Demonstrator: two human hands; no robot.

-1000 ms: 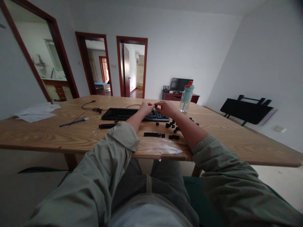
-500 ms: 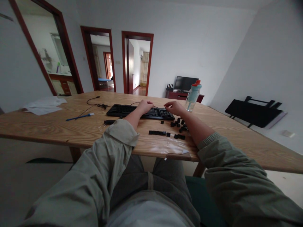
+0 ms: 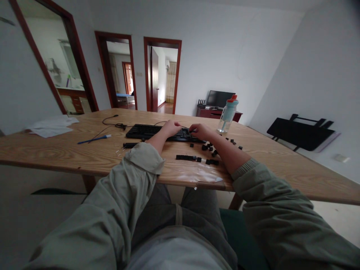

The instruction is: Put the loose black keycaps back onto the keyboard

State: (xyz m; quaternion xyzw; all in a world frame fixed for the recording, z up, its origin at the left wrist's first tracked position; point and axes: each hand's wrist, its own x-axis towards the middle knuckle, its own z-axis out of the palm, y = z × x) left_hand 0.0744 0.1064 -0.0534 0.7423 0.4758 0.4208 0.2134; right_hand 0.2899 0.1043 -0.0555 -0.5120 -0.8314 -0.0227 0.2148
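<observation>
A black keyboard lies across the table in front of me, its middle partly covered by my hands. Over its centre is my left hand, fingers bent and drawn together; whatever they may hold is too small to make out. My right hand is at the keyboard's right part, thumb and forefinger pinched on a small dark keycap. Loose black keycaps lie scattered beside and beyond my right forearm. Nearer to me, several keycaps form a row, with a shorter group to its right.
A clear water bottle with a red lid stands behind my right hand. Left of the keyboard are a blue brush, a coiled cable and a dark bar-shaped object. White paper lies at the table's far left.
My right hand has moved left and slightly down along the keyboard, closer to my left hand. More loose keycaps show past my right forearm. My left hand has barely moved.
</observation>
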